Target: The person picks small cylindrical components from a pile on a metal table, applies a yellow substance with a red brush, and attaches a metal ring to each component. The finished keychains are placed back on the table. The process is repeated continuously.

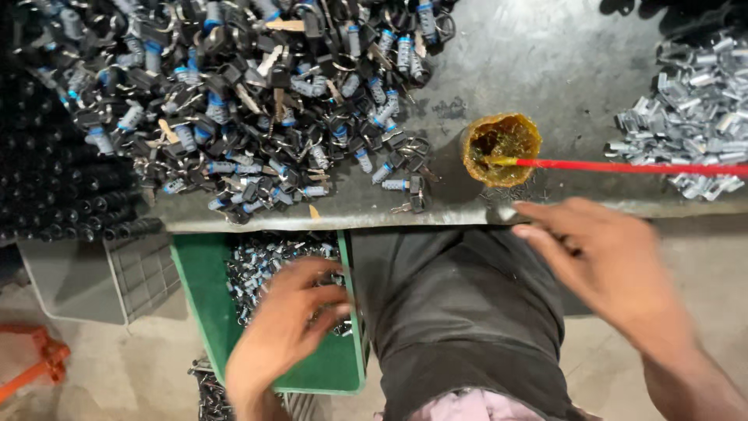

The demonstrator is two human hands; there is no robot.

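My left hand (282,326) reaches down into a green crate (204,288) below the bench, its fingers spread over small metal lock cylinders (257,261) lying in it; whether it grips any is unclear. My right hand (604,261) hovers blurred at the bench's front edge, just below a small yellowish pot of grease (501,148) with a red stick (631,167) resting in it. Its fingers are partly curled and nothing shows in them.
A large heap of black-headed keys and blue-banded cylinders (234,101) covers the left of the grey bench (545,62). Silvery metal parts (693,117) pile at the right. Black tubes (47,187) stack at far left. A grey crate (93,281) and an orange frame (35,362) sit on the floor.
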